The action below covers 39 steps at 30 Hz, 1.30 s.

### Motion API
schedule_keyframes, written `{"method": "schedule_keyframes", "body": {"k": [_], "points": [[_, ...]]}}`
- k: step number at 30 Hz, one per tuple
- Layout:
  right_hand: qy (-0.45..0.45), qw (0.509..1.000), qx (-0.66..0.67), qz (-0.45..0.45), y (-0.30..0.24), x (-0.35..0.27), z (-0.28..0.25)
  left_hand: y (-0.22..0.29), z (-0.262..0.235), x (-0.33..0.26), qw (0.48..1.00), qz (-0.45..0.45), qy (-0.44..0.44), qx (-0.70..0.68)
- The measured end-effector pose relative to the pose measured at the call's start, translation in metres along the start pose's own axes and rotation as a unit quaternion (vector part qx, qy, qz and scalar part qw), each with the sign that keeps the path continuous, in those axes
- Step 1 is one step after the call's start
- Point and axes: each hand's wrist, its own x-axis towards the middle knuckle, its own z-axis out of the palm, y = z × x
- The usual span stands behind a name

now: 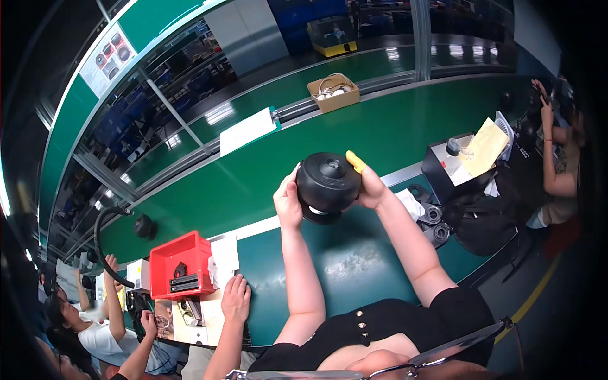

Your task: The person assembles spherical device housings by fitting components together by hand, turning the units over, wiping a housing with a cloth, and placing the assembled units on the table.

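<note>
Both hands, left hand and right hand, clasp the round black housing between them, raised above the counter for a close look

Round housing between both hands above the bench; tray left, cardboard box behind.

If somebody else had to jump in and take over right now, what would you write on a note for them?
Left hand: holds the left side of the round black part, lifted above the green bench.
Right hand: grips the part's right side; a yellow cover sits on one finger.
Nearby: more small black parts lie right of the hands, a red bin sits to the left, and a cardboard box rests on the belt.
Done: the part is picked up.
Left: I cannot tell what work it has had; check it, then set it down.
</note>
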Motion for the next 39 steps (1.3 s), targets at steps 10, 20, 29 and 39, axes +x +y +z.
{"method": "schedule_keyframes", "body": {"k": [10,20,29,39], "points": [[0.254,0.783,-0.47,-0.32,-0.001,-0.02,0.027,-0.025,0.004,0.003,0.955,-0.164,0.163,-0.184],[0.259,0.699,-0.474,-0.469,-0.03,-0.087,0.054,-0.027,-0.018,0.003,0.944,-0.102,0.157,-0.272],[0.287,0.73,-0.44,-0.438,-0.004,-0.019,0.041,-0.023,0.032,-0.001,0.932,-0.179,0.084,-0.303],[0.057,0.917,-0.221,-0.328,-0.013,-0.003,-0.006,-0.025,0.049,-0.003,0.967,-0.206,0.068,-0.135]]}}
